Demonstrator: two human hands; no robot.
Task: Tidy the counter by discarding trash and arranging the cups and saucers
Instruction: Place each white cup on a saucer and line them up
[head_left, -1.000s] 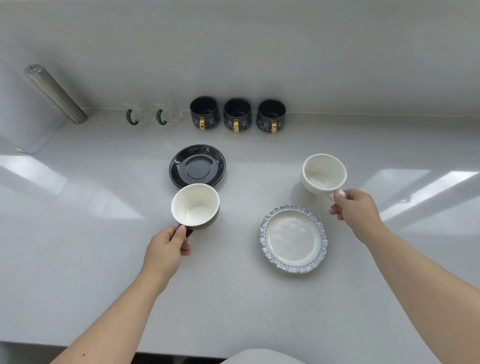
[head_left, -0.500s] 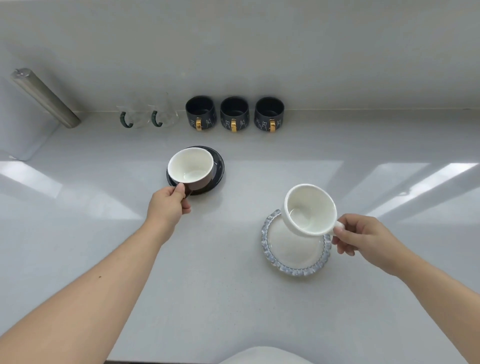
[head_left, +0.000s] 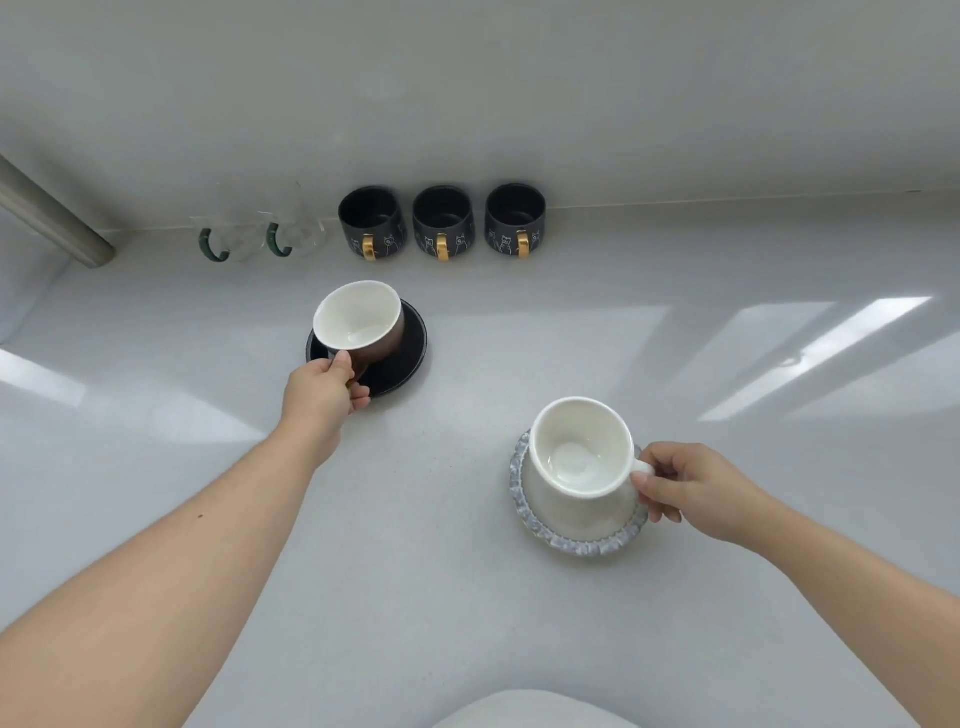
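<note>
A brown cup with a white inside rests on the black saucer in the middle of the counter. My left hand grips its handle from the near side. A white cup sits on the white saucer with a ruffled grey-blue rim at the right. My right hand pinches that cup's handle from the right. Both cups are empty and upright.
Three dark cups with gold handles stand in a row against the back wall. Two clear glass cups with green handles stand to their left. A metal bar slants in at the far left. The white counter stretches toward me.
The brown cup has settled on the black saucer. My right hand has lowered the white cup from a tilt above the ruffled saucer down onto it, now upright.
</note>
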